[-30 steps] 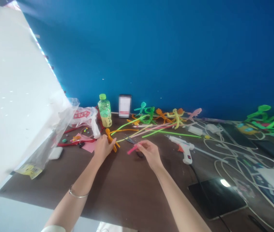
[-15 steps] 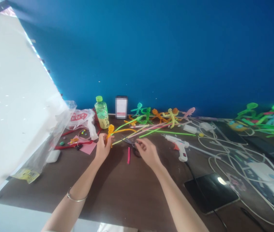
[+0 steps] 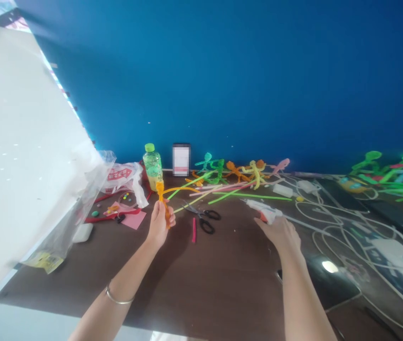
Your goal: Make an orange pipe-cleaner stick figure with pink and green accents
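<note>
fingers of the left hand [image 3: 159, 222] grip closed on an orange pipe-cleaner figure [image 3: 160, 189], while the right hand [image 3: 284, 236] covers the glue gun's handle [image 3: 274, 216], its grip unclear.

Cluttered craft desk [image 3: 219, 284], blue wall [image 3: 230, 85]

Head view: from above desk, facing forward and down, both forearms near.

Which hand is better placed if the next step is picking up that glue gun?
The right, I'd say: the right hand is at the glue gun, covering its handle, while the left hand is farther off and holds an orange pipe-cleaner figure.
</note>
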### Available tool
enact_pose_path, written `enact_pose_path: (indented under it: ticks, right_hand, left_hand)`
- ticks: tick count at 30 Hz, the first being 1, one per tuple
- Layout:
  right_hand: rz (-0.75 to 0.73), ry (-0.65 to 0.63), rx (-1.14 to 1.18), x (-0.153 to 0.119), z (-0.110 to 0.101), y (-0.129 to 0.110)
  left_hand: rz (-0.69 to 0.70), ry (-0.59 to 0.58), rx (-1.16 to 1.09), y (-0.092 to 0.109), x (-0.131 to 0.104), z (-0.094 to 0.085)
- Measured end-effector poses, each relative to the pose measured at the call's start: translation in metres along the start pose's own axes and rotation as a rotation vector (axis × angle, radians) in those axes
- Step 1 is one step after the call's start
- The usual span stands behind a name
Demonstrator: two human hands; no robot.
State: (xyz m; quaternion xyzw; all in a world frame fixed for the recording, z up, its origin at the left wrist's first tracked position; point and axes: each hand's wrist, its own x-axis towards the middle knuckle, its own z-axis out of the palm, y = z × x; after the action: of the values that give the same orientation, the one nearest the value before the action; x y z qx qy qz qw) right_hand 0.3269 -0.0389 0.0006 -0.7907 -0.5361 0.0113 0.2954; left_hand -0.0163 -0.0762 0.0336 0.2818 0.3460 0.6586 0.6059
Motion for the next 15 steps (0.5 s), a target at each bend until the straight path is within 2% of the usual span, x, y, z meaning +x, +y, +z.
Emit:
enact_pose_path:
  ticks: [3,5,9,12,15]
  right_hand:
    - [0.084,-0.034,-0.077,-0.003,-0.001,-0.006]
    - [0.079,-0.037,-0.057,-0.007,-0.008,-0.019]
    - [0.172,-0.099,-0.005,-0.018,-0.024,-0.050]
    - [0.118,-0.058,0.062,-0.027,-0.025,-0.066]
    - [-0.032,0.003,0.170,-0.036,-0.021,-0.078]
  left_hand:
    - [-0.047,-0.015,-0.004,0.000,-0.002,0.002]
    - [-0.025,-0.019,-0.005,0.001,-0.004,0.004]
    - [0.256,0.089,0.145,0.003,-0.008,0.007]
    - [0.425,0.204,0.261,0.004,-0.009,0.007]
    - [0.440,0.215,0.263,0.005,-0.010,0.007]
